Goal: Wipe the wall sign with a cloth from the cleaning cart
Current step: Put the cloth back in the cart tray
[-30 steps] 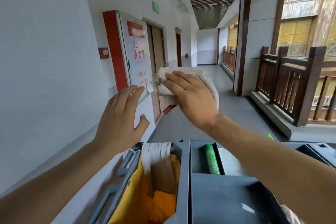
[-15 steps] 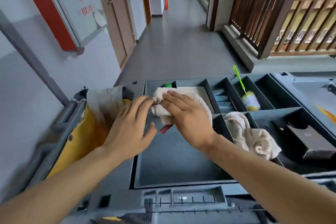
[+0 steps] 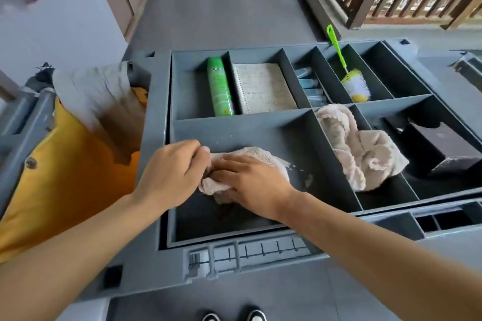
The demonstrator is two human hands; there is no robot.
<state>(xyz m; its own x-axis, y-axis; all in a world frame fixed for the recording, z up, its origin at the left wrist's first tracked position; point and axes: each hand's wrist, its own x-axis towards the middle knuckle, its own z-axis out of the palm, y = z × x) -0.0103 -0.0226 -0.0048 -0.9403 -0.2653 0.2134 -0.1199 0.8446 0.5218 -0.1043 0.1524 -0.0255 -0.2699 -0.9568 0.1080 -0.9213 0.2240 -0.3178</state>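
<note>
Centre frame — your left hand (image 3: 173, 176) pinches the cloth (image 3: 250, 155), your right hand (image 3: 254, 184) lies flat on it — inside the cart tray (image 3: 300, 143).

Two bare forearms enter from the lower left and lower right of the frame, no sleeves visible on either up to the frame edge. Left hand (image 3: 173, 173) and right hand (image 3: 251, 182): no gloves, rings, watch or wristband in sight. Fingernails short where visible, on the left thumb. At the bottom centre, toes of two shoes (image 3: 234, 315) poke into the frame: dark uppers with white toe caps. Rest of clothing out of view.
</note>
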